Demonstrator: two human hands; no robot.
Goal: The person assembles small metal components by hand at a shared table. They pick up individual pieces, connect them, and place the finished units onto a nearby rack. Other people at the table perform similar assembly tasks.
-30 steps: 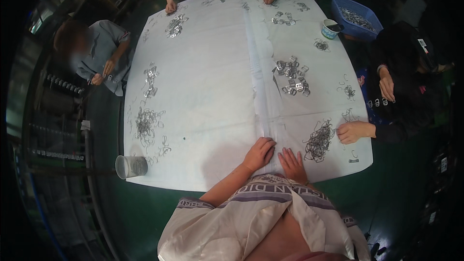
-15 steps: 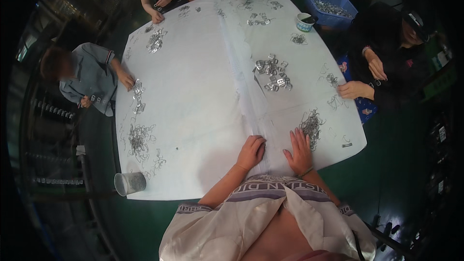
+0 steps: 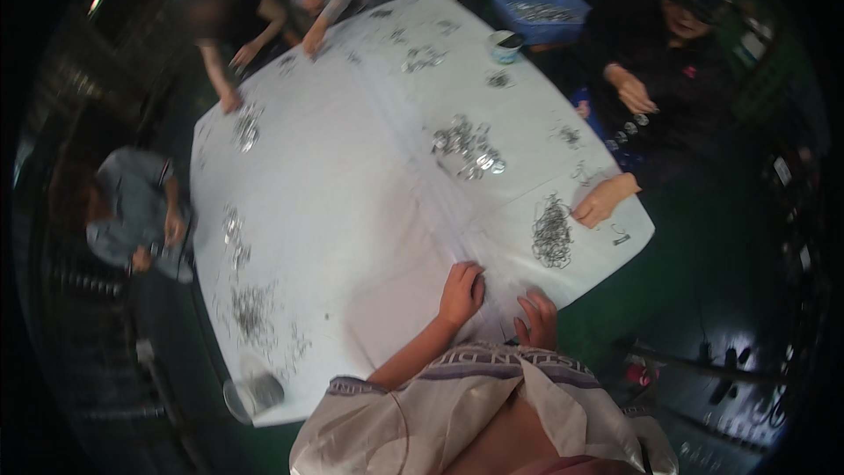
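My left hand (image 3: 462,293) rests on the white-covered table (image 3: 325,176), its fingers curled down; whatever may lie beneath them is hidden. At the near table edge, close to my body, my right hand (image 3: 538,318) is held with thumb and fingers apart, and I see nothing in it. Nearest to it lies a pile of thin bent wire pieces (image 3: 552,233). A co-worker's hand (image 3: 605,202) reaches in at that pile's right side. Farther up the table is a heap of shiny metal buckle-like pieces (image 3: 468,148).
Another wire pile (image 3: 253,315) and a clear plastic tub (image 3: 262,394) are at the near left. Buckle-like pieces (image 3: 248,127) lie along the left side. A white cup (image 3: 505,47) stands far right, with a blue basket (image 3: 527,31) behind. Several people work around the edges.
My right hand has drawn back from the wire pile toward my body. The co-worker's hand on the right has moved nearer to that pile. The whole view has turned and shifted.
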